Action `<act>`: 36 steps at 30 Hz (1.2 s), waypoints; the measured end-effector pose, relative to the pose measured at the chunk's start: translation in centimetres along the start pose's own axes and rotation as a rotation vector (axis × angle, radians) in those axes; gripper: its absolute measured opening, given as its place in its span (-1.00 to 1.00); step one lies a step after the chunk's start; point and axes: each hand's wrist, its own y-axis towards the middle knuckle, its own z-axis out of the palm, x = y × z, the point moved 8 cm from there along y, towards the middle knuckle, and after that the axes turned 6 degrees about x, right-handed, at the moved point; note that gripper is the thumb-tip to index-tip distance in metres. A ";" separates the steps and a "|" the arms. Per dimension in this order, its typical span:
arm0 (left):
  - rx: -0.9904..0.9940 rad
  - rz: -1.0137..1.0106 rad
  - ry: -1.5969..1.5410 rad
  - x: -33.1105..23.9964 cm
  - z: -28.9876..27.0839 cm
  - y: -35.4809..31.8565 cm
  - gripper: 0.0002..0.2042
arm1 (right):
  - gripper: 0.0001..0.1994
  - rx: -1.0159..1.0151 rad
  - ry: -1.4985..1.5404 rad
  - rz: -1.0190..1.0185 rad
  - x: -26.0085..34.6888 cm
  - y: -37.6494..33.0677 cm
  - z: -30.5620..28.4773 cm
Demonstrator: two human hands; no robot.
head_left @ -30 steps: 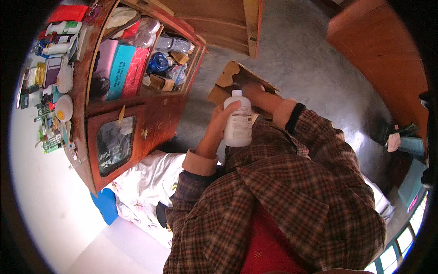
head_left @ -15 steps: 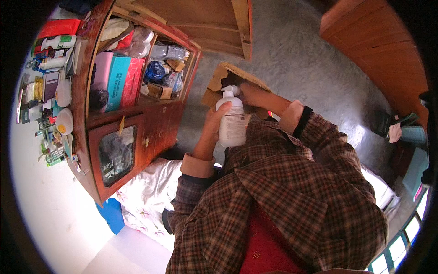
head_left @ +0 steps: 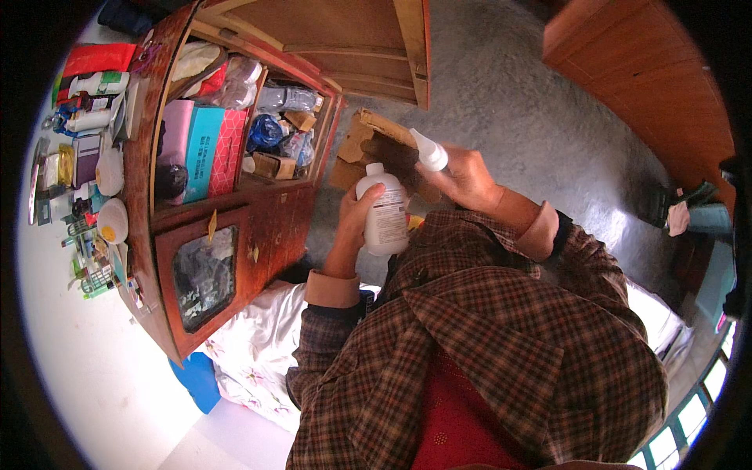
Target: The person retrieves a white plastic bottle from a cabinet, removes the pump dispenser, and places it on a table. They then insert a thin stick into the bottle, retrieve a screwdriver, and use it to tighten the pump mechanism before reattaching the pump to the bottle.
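Observation:
My left hand (head_left: 358, 211) is wrapped round a white bottle (head_left: 386, 221) with small dark print on its side. The bottle stands nearly upright in front of my chest, its bare neck pointing up. To its right, my right hand (head_left: 468, 182) grips the white pump top (head_left: 430, 150), which is off the bottle and tilted, its spout toward the upper left. The dip tube cannot be made out.
Behind my hands on the grey floor is an open cardboard box (head_left: 349, 150). On the left stands a wooden cabinet (head_left: 274, 225) with its upper door (head_left: 345, 39) swung out, packed with boxes and bags. Another wooden piece of furniture (head_left: 627, 78) is at the far right.
The pump top has come off the bottle. My right hand has moved right with it, while my left hand and the bottle have shifted slightly left and down.

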 end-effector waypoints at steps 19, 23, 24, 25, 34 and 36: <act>0.414 0.091 0.082 -1.6 6.0 -2.1 -0.47 | -0.59 -0.194 -0.268 0.264 -2.8 -4.3 -3.6; 0.388 0.031 0.029 -0.8 7.2 -1.6 -0.54 | -0.65 -0.143 -0.237 0.267 -4.7 -4.2 -4.5; 0.360 0.021 0.054 -0.7 7.3 -1.3 -0.55 | -0.67 -0.120 -0.219 0.286 -5.4 -4.0 -4.8; 0.326 0.012 0.064 -0.5 7.3 -1.0 -0.55 | -0.69 -0.093 -0.200 0.310 -6.1 -3.9 -5.1; 0.147 0.013 -0.076 0.3 6.7 -0.8 -0.62 | -0.75 -0.370 0.020 -0.074 -6.4 6.5 -14.1; 0.096 0.018 -0.077 0.7 6.0 -1.5 -0.62 | -0.78 -0.437 -0.028 -0.059 -6.8 11.6 -15.9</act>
